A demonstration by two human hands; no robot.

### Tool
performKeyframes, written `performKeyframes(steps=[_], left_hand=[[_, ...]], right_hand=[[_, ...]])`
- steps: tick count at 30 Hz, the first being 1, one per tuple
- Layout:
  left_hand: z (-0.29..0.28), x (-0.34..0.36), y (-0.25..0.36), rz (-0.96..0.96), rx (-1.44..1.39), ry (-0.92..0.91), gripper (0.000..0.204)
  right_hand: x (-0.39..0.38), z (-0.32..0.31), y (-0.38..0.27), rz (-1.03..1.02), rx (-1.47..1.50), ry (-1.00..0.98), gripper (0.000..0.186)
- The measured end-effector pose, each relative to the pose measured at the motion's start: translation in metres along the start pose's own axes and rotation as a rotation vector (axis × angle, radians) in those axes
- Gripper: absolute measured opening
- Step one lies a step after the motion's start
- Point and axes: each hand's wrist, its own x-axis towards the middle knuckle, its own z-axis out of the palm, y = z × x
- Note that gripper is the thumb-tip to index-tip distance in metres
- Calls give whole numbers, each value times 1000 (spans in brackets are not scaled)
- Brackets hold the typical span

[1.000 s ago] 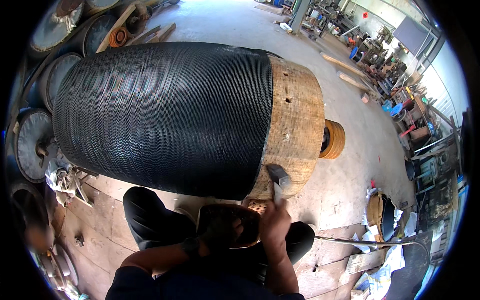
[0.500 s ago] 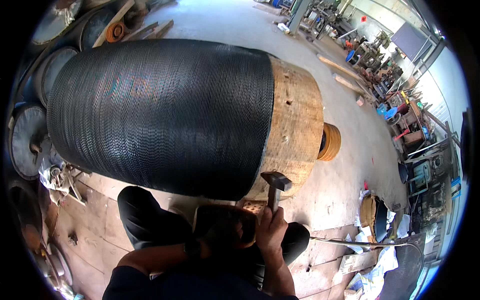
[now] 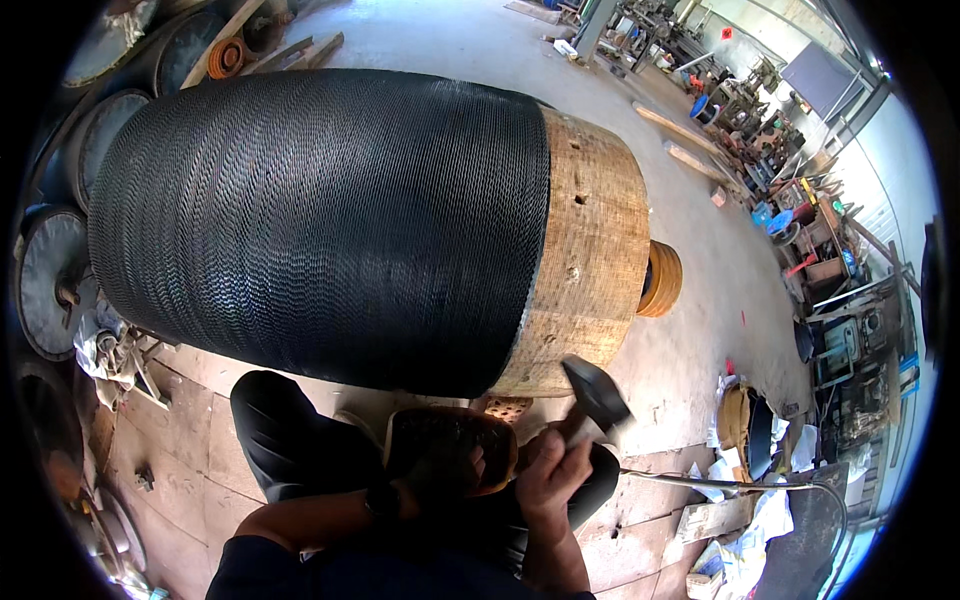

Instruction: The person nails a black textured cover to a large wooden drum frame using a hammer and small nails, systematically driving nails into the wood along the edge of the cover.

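Note:
My right hand (image 3: 553, 475) is closed around the handle of a hammer (image 3: 598, 395), whose dark head is tilted to the right and slightly blurred. My left hand (image 3: 445, 470) is in deep shadow over an open box (image 3: 400, 425) between my knees. Its fingertips look curled together, but whatever they hold is hidden. In front of me lies a large roller (image 3: 330, 220), its body covered in fine black ridges. A tan, wood-like band (image 3: 585, 250) wraps its right end, just beyond the hammer.
An orange-brown grooved hub (image 3: 663, 280) sticks out at the roller's right end. Beneath it is a perforated brick (image 3: 508, 408). Large round drums (image 3: 55, 285) line the left side. At right are a hose (image 3: 700, 486), a brown container (image 3: 738, 425) and scattered papers. Boards (image 3: 680, 130) lie farther back.
The hammer has swung to the right and tipped over, with my right wrist turning. My left hand stays over the box. The view has shifted slightly.

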Motion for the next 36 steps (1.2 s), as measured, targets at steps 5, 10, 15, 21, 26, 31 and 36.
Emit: performKeyframes(steps=[5,10,15,21,26,31,36], left_hand=[[5,3,-2,-29,-49,25,23],[-17,-2,2,-132,-130,66,31],[-36,-4,-4,-248,-173,154,28],[-34,-7,-10,-279,-131,-104,54],[-45,-5,-7,-297,-170,-162,64],[-12,-16,-11,-278,-184,275,23],[-20,-19,-11,-339,-123,165,26]], right_hand=[[23,15,9,-131,-409,-83,18],[4,0,1,-57,-257,-126,15],[12,4,23,-273,-351,-81,18],[7,8,5,7,-170,-132,29],[3,9,18,-110,-187,2,28],[6,19,25,64,-284,-146,18],[3,14,7,-114,54,112,19]])
